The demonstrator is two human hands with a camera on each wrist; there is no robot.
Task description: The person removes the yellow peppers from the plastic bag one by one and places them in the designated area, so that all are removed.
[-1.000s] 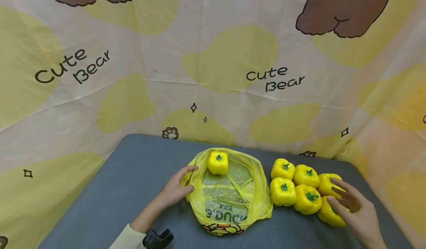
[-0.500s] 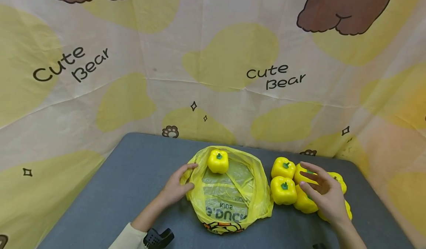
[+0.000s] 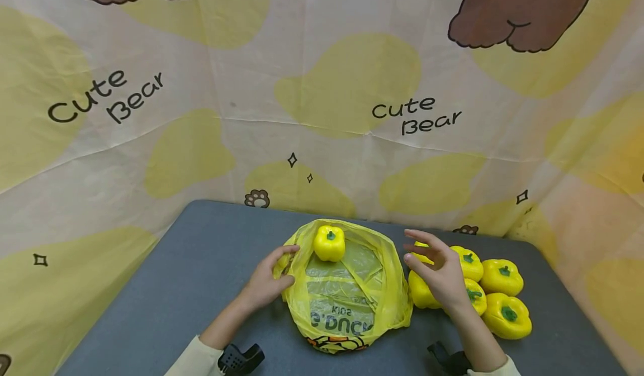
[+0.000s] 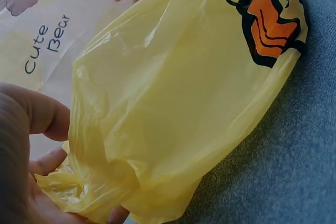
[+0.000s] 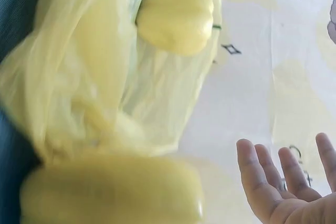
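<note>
A yellow plastic bag (image 3: 394, 309) stands with its mouth spread wide in the head view. One yellow bell pepper (image 3: 329, 243) lies at its far side, inside. My left hand (image 3: 269, 280) grips the bag's left rim; the left wrist view shows bunched plastic (image 4: 86, 182) among its fingers. Bare-palmed, my right hand (image 3: 443, 272) hovers with spread, bent fingers over the left end of a group of yellow bell peppers (image 3: 508, 315), partly hiding several. A blurred bell pepper (image 5: 113, 192) sits near the bag in the right wrist view, apart from the fingers (image 5: 257, 182).
The peppers stand in two rows on the grey table (image 3: 216, 264), right beside the bag. A patterned cloth (image 3: 322, 96) hangs behind the table's far edge. Dark wrist devices (image 3: 241, 359) sit on both forearms.
My right hand has moved left, from the right end of the pepper group to its left end, uncovering the right-hand peppers. My left hand and the bag have stayed put.
</note>
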